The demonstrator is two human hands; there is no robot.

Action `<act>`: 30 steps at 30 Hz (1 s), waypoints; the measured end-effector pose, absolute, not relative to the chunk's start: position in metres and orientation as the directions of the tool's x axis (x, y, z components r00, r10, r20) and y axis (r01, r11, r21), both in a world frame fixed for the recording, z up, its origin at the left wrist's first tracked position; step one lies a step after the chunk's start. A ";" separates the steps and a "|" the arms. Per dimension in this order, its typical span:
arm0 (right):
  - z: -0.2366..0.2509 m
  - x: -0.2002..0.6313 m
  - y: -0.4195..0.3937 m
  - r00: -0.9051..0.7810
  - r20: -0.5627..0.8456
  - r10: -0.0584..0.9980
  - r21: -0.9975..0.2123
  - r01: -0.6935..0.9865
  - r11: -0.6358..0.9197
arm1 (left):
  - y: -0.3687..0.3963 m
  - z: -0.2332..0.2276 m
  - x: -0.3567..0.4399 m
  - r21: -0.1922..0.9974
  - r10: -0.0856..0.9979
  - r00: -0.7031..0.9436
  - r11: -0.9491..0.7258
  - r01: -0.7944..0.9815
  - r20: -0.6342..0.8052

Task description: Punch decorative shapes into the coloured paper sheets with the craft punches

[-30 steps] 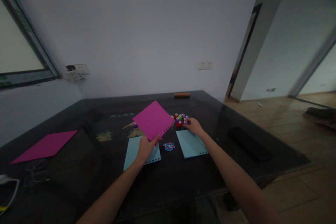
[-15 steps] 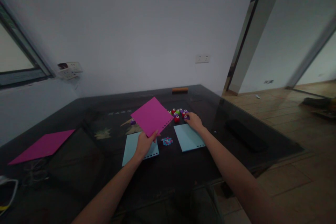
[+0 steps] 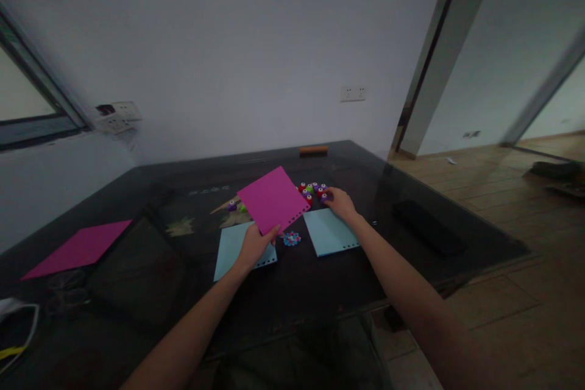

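My left hand [image 3: 256, 246] is closed on the lower corner of a magenta paper sheet [image 3: 273, 198] with holes along one edge. The sheet is held up at a tilt over the table and hides part of what lies behind it. Under that hand lies a light blue punched sheet [image 3: 229, 251]. My right hand [image 3: 342, 204] pinches a small purple piece with a white eye-like spot [image 3: 324, 197], at the edge of a cluster of similar red, green and purple pieces [image 3: 309, 189]. A second light blue sheet [image 3: 329, 233] lies just below my right hand.
Between the blue sheets sits a small pile of pink and blue bits [image 3: 291, 239]. A purple piece [image 3: 231, 205] lies left of the held sheet. Another magenta sheet [image 3: 80, 248] is at the left, a black case [image 3: 428, 226] at the right, a brown roll [image 3: 313, 150] at the back.
The magenta sheet in my left hand has shifted slightly right, uncovering a green piece behind its left side. My right hand stays at the cluster's edge. The camera view has tilted a little.
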State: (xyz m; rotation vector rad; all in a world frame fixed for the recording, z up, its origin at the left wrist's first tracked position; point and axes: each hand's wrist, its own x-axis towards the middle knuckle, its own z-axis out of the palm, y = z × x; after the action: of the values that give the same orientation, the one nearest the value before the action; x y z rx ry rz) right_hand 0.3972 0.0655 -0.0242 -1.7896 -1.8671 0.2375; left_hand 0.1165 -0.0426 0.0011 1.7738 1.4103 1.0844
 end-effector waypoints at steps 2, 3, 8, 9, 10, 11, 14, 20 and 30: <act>-0.022 0.398 0.064 0.040 0.257 0.965 -0.480 0.872 0.092 | -0.044 0.003 0.117 0.852 0.969 0.133 -0.245 0.463 0.206; -0.021 0.399 0.062 0.042 0.264 0.964 -0.479 0.873 0.093 | -0.044 0.003 0.117 0.850 0.969 0.150 -0.244 0.466 0.195; -0.006 0.397 0.052 0.053 0.390 0.919 -0.509 0.844 0.167 | -0.043 0.002 0.115 0.851 0.970 0.186 -0.229 0.473 0.157; -0.002 0.395 0.050 0.048 0.422 0.905 -0.539 0.816 0.208 | -0.042 0.002 0.114 0.851 0.968 0.195 -0.232 0.470 0.157; 0.001 0.392 0.048 0.035 0.440 0.897 -0.584 0.770 0.256 | -0.042 0.001 0.114 0.852 0.966 0.209 -0.235 0.467 0.152; 0.005 0.388 0.046 0.014 0.435 0.900 -0.649 0.698 0.303 | -0.041 0.000 0.113 0.856 0.964 0.226 -0.233 0.462 0.140; 0.012 0.373 0.039 -0.090 0.288 0.953 -0.893 0.335 0.301 | -0.041 0.001 0.112 0.864 0.955 0.282 -0.213 0.456 0.086; 0.014 0.356 0.028 -0.199 0.139 0.970 -0.990 -0.048 0.132 | -0.045 0.006 0.114 0.869 0.935 0.350 -0.214 0.447 0.050; 0.011 0.361 0.031 -0.113 0.109 0.988 -0.986 -0.141 0.092 | -0.025 0.004 0.099 0.951 0.974 0.152 -0.200 0.237 0.167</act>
State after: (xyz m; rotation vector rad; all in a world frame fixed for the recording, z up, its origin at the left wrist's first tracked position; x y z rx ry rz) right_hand 0.3614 0.0309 0.0112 -0.9758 -1.2405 1.2816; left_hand 0.0990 -0.0253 0.0039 1.5951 1.1973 1.1139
